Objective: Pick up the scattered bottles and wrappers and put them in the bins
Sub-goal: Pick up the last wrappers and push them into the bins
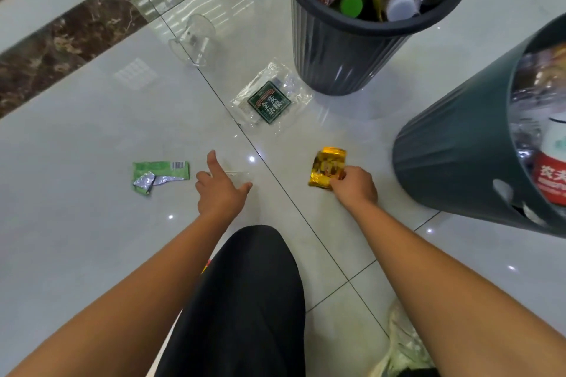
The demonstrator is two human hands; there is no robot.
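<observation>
Nearby, a bent knee in black shows the person crouches low to reach the floor. The right hand curls its fingers on the near edge of the gold wrapper, likely to lift it. The left hand is spread loose and holds nothing, close to the green wrapper. Something clear may lie under it, but that is hard to tell. Farther off lie a clear wrapper and a clear cup on its side. Of the 2 dark bins, the side bin is handy to the gold wrapper and the far bin stands beyond. Both look quite full.
</observation>
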